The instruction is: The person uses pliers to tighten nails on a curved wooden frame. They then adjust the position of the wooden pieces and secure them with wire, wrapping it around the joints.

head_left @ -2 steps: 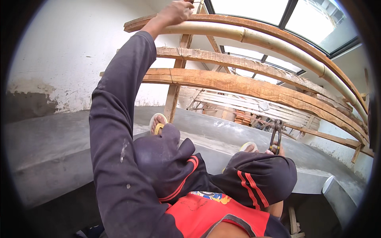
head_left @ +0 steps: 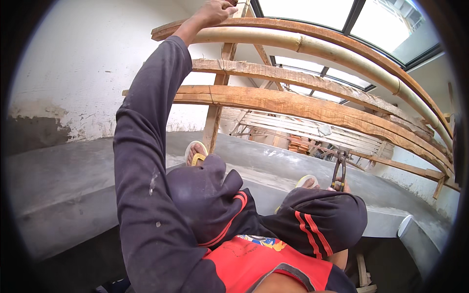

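Observation:
My left arm, in a dark long sleeve, reaches up and my left hand (head_left: 214,11) grips the top curved wooden beam (head_left: 312,30), just above a pale bamboo pole (head_left: 342,56). My right hand (head_left: 338,186) is mostly hidden behind my right knee; only fingertips show. It holds a pair of dark metal pincers (head_left: 340,168) upright, jaws up. I sit with knees bent in dark shorts with red stripes, and my feet in yellow sandals (head_left: 195,155) rest on a grey concrete ledge (head_left: 73,180).
Two more rough wooden beams (head_left: 293,105) cross in front of me, fixed to an upright post (head_left: 213,124). A white stained wall (head_left: 73,73) stands at left, a skylight (head_left: 342,14) above. Stacked timber slats (head_left: 293,129) lie beyond the ledge.

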`<state>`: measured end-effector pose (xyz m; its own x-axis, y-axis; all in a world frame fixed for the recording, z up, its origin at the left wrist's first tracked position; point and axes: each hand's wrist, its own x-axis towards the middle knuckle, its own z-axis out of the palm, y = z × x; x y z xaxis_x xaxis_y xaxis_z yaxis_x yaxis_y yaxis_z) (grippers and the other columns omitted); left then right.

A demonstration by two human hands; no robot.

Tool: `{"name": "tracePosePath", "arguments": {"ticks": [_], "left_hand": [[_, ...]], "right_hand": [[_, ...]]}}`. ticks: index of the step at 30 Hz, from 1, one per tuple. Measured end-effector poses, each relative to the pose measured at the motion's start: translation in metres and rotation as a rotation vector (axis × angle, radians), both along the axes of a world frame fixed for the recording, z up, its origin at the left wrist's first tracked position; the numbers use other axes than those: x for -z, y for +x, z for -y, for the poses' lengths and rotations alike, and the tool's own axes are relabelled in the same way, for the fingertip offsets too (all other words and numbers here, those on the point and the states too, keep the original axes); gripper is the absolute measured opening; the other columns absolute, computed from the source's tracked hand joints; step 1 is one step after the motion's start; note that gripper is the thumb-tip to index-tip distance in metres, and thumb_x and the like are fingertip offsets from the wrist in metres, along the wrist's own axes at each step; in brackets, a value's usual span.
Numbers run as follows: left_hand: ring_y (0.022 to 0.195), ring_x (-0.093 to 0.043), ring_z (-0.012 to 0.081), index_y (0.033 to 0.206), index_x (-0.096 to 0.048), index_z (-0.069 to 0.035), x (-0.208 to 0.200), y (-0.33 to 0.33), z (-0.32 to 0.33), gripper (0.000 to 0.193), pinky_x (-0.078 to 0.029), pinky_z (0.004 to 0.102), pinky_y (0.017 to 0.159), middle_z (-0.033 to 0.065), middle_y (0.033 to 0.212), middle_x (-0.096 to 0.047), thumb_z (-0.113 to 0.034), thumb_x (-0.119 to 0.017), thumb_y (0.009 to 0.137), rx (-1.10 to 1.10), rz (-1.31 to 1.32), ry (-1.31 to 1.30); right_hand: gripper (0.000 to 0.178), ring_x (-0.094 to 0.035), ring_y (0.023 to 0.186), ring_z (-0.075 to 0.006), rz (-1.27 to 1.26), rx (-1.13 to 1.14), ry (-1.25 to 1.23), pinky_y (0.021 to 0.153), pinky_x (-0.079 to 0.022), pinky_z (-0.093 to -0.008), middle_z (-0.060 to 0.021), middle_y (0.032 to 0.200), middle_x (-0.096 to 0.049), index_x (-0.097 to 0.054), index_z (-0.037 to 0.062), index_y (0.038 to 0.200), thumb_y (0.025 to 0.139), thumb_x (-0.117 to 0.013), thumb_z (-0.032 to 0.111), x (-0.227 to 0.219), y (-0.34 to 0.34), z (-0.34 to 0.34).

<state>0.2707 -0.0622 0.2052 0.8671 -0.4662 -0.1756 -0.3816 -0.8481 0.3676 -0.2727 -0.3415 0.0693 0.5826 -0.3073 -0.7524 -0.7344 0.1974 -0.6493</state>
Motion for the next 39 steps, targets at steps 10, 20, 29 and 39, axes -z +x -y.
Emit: {"name": "tracePosePath", "arguments": {"ticks": [10,20,29,39], "left_hand": [[0.078,-0.069,0.0258,0.106,-0.061,0.01,0.061,0.013,-0.024,0.047,-0.061,0.0343,0.069,0.0216,0.099,-0.066,-0.024,-0.077,0.077,0.008,-0.835,0.387],[0.103,-0.062,0.0321,0.125,-0.042,0.018,0.09,-0.072,-0.136,0.044,-0.056,0.0327,0.085,0.0273,0.117,-0.054,-0.011,-0.051,0.093,-0.134,-1.056,-0.412],[0.125,-0.047,0.0301,0.137,-0.026,0.016,0.145,-0.142,-0.116,0.047,-0.041,0.03,0.104,0.0286,0.135,-0.043,-0.003,-0.041,0.097,-0.476,-0.823,-0.994],[0.127,-0.045,0.0288,0.137,-0.029,0.015,0.164,-0.163,-0.102,0.044,-0.039,0.0317,0.106,0.0268,0.137,-0.042,-0.002,-0.037,0.097,-0.497,-0.72,-1.227]], "right_hand": [[0.043,-0.062,0.07,-0.0154,0.103,-0.216,-0.072,0.058,-0.047,-0.0283,-0.0061,0.081,-0.061,-0.046,0.0023,0.12,0.081,-0.063,0.005,-0.052,0.084,-0.011],[0.055,-0.064,0.082,-0.0203,-0.003,-0.682,-0.06,0.062,-0.059,-0.0347,-0.0131,0.093,-0.061,-0.037,0.0057,0.138,0.085,-0.05,0.003,-0.132,0.265,-0.065],[0.069,-0.063,0.091,-0.0248,-0.213,-0.889,0.006,0.08,-0.06,-0.0381,-0.0129,0.093,-0.052,-0.027,0.0078,0.145,0.08,-0.046,-0.002,-0.097,0.368,-0.173],[0.061,-0.069,0.088,-0.0301,-0.374,-0.899,0.126,0.081,-0.059,-0.0321,-0.0254,0.098,-0.059,-0.028,-0.0004,0.141,0.084,-0.049,-0.002,-0.108,0.414,-0.188]]}}
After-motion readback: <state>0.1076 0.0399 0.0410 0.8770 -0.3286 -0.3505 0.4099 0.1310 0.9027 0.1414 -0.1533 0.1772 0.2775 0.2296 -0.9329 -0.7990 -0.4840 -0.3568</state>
